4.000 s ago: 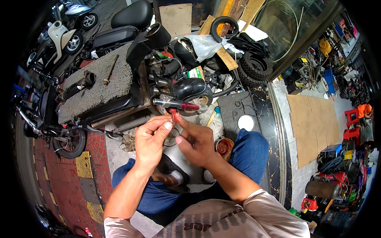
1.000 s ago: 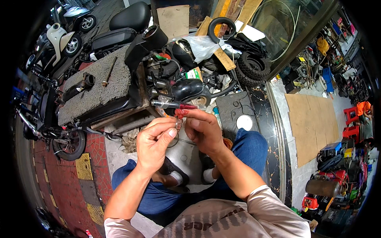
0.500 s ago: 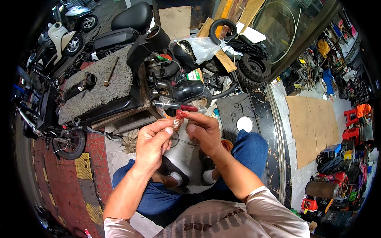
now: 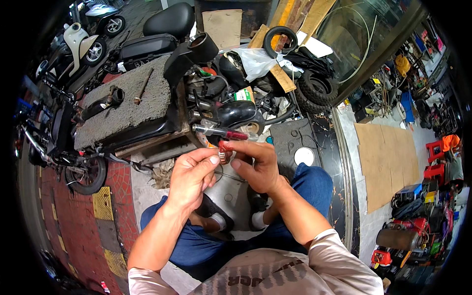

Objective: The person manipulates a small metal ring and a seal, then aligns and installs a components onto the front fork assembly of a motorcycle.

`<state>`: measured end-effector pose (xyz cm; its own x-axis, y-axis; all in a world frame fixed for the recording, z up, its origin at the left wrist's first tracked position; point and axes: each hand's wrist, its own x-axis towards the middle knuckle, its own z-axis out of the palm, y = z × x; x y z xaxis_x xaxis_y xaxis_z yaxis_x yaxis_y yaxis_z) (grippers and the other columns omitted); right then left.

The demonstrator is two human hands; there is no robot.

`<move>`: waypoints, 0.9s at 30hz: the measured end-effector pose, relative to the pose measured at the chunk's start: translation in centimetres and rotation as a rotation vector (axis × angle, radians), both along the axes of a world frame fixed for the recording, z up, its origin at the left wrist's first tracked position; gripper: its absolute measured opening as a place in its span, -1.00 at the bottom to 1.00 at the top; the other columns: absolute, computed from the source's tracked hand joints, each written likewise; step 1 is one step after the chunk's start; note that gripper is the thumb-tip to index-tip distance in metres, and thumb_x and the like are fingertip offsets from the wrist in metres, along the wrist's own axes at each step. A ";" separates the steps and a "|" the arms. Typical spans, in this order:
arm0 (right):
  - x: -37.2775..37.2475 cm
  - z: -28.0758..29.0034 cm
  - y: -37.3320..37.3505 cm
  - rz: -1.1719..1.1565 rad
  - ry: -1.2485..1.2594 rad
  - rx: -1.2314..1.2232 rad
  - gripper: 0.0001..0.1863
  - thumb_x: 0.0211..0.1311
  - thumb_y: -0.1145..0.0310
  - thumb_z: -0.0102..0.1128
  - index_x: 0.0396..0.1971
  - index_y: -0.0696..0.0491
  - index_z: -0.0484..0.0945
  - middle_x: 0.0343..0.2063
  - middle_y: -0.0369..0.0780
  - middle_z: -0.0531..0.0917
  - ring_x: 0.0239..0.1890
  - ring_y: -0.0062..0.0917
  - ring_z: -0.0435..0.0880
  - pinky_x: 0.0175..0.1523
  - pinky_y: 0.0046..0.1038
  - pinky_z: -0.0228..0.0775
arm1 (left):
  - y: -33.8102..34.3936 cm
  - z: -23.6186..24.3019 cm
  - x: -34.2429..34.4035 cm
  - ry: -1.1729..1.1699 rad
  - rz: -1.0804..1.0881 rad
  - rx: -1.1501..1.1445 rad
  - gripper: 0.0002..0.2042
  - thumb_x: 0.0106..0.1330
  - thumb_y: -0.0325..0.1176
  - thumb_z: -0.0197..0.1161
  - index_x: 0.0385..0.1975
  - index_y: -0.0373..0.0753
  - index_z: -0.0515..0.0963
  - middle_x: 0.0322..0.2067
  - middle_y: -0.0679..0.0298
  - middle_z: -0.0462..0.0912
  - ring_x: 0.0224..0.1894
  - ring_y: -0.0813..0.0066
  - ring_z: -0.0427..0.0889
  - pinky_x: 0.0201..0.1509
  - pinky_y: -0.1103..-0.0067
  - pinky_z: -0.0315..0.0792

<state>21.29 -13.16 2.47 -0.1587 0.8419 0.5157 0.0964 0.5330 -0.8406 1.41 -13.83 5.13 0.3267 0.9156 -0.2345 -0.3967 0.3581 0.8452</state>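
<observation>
My left hand (image 4: 191,174) pinches a small metal ringed part (image 4: 221,157), which looks like a bearing, between thumb and index finger, in front of my legs. Red grease (image 4: 225,145) sits at its top, where the index finger of my right hand (image 4: 258,167) touches it. That hand's thumb is apart from the index, and its other fingers are curled and partly hidden. Just beyond my hands lies a silver and red metal tube (image 4: 221,132), with black vehicle parts heaped around it.
A mat-topped stand (image 4: 123,105) is at left, with motorbikes (image 4: 83,49) behind and beside it. Stacked tyres (image 4: 317,91) and planks are at the back. A white round lid (image 4: 304,156) lies by my right knee. Cardboard (image 4: 386,164), red stools (image 4: 433,150) and cluttered goods are at right.
Over the last seconds my right index finger has shifted about the red grease and my left pinch has adjusted. Since half a second ago, the scene has shifted slightly rightward in view.
</observation>
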 end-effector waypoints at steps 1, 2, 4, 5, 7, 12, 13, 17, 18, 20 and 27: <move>0.2 0.1 0.0 0.002 -0.043 0.007 -0.53 0.11 0.56 0.30 0.10 0.12 0.70 -0.40 -0.23 0.76 -0.53 -0.64 0.62 -0.38 -0.56 0.43 | 0.0 0.2 0.0 0.016 0.009 -0.014 -0.78 0.50 -0.43 0.24 -0.01 -0.44 0.66 -0.48 0.37 0.65 -0.69 0.78 0.30 -0.49 0.66 0.33; 0.4 0.3 -0.1 0.004 -0.085 0.016 -0.52 0.09 0.55 0.33 0.09 0.10 0.70 -0.41 -0.23 0.75 -0.52 -0.59 0.63 -0.38 -0.53 0.43 | 0.1 0.1 -0.1 -0.011 -0.008 -0.028 -0.78 0.51 -0.42 0.23 -0.02 -0.43 0.65 -0.49 0.39 0.63 -0.69 0.78 0.29 -0.48 0.65 0.34; 0.5 0.6 0.1 -0.012 -0.154 0.088 -0.50 0.05 0.53 0.38 0.09 0.07 0.70 -0.44 -0.24 0.71 -0.52 -0.50 0.63 -0.40 -0.48 0.42 | 0.2 -0.1 -0.5 -0.062 -0.041 -0.057 -0.80 0.52 -0.41 0.22 -0.05 -0.43 0.65 -0.51 0.41 0.60 -0.69 0.77 0.29 -0.47 0.63 0.35; 0.5 0.7 0.2 -0.031 -0.182 0.151 -0.49 0.03 0.52 0.39 0.08 0.06 0.70 -0.47 -0.24 0.69 -0.54 -0.46 0.61 -0.43 -0.45 0.39 | 0.2 -0.1 -0.5 -0.068 -0.037 -0.070 -0.81 0.52 -0.41 0.22 -0.07 -0.41 0.65 -0.52 0.42 0.59 -0.69 0.77 0.29 -0.46 0.63 0.36; 0.5 0.7 0.3 -0.058 -0.233 0.231 -0.47 -0.02 0.50 0.41 0.07 0.04 0.70 -0.52 -0.25 0.65 -0.57 -0.40 0.57 -0.45 -0.41 0.37 | 0.3 0.1 -0.4 -0.079 -0.029 -0.097 -0.82 0.53 -0.39 0.22 -0.12 -0.39 0.64 -0.54 0.43 0.57 -0.69 0.76 0.28 -0.45 0.62 0.37; 1.0 2.2 0.1 -0.099 -0.432 0.341 -0.47 -0.06 0.48 0.43 0.05 0.04 0.70 -0.56 -0.26 0.60 -0.59 -0.38 0.54 -0.45 -0.37 0.36 | 0.3 0.0 -0.5 -0.097 -0.006 -0.076 -0.83 0.53 -0.37 0.22 -0.15 -0.36 0.64 -0.53 0.44 0.56 -0.68 0.76 0.29 -0.45 0.62 0.37; 1.1 2.4 0.1 -0.084 -0.435 0.365 -0.47 -0.06 0.48 0.43 0.05 0.05 0.70 -0.56 -0.25 0.60 -0.59 -0.37 0.54 -0.46 -0.37 0.36 | 0.3 0.0 -0.5 -0.096 -0.004 -0.072 -0.83 0.54 -0.37 0.22 -0.15 -0.35 0.64 -0.53 0.45 0.55 -0.68 0.76 0.30 -0.45 0.62 0.38; 1.1 2.6 0.1 -0.035 -0.277 0.278 -0.51 0.01 0.48 0.40 0.05 0.09 0.69 -0.58 -0.27 0.60 -0.62 -0.47 0.52 -0.46 -0.44 0.32 | 0.5 -0.1 -0.5 -0.079 0.013 -0.054 -0.82 0.55 -0.36 0.20 -0.16 -0.35 0.65 -0.52 0.42 0.61 -0.68 0.76 0.29 -0.46 0.63 0.37; 1.0 2.5 0.2 -0.025 -0.193 0.211 -0.52 0.05 0.48 0.38 0.06 0.10 0.69 -0.59 -0.29 0.59 -0.62 -0.52 0.51 -0.46 -0.47 0.31 | 0.5 0.3 -0.2 -0.064 0.024 -0.053 -0.81 0.55 -0.35 0.19 -0.16 -0.35 0.66 -0.51 0.41 0.63 -0.68 0.76 0.29 -0.46 0.63 0.37; 0.8 2.9 0.5 0.040 -0.014 -0.143 -0.56 0.14 0.48 0.32 0.08 0.14 0.68 -0.59 -0.34 0.58 -0.60 -0.64 0.47 -0.46 -0.53 0.29 | 0.5 0.4 -0.1 -0.036 0.025 -0.037 -0.80 0.56 -0.35 0.19 -0.17 -0.36 0.66 -0.49 0.39 0.66 -0.69 0.75 0.28 -0.46 0.64 0.36; 0.8 4.2 2.0 0.297 0.180 -0.681 -0.59 0.29 0.45 0.17 0.13 0.21 0.66 -0.60 -0.40 0.57 -0.58 -0.78 0.45 -0.47 -0.64 0.24 | 0.6 -0.5 -0.4 0.015 0.026 0.018 -0.80 0.55 -0.36 0.19 -0.15 -0.37 0.67 -0.47 0.37 0.68 -0.69 0.75 0.28 -0.48 0.65 0.35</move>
